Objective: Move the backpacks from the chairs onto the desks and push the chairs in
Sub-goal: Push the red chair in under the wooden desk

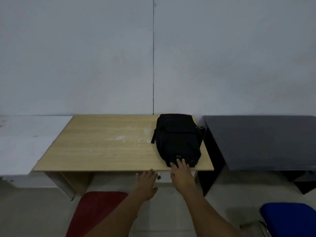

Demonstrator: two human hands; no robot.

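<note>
A black backpack (177, 139) lies flat on the right part of the light wooden desk (106, 144). My right hand (181, 173) rests with spread fingers on the backpack's near end, at the desk's front edge. Just left of it, my left hand (147, 183) hovers open in front of the desk edge, holding nothing. A red-seated chair (95, 209) stands pulled out in front of the wooden desk, partly hidden by my left arm. No backpack is on the red seat.
A white desk (25, 142) adjoins on the left and a dark grey desk (266, 141) on the right. A blue-seated chair (289, 219) stands pulled out before the dark desk. A grey wall runs behind all desks. Pale tiled floor lies between the chairs.
</note>
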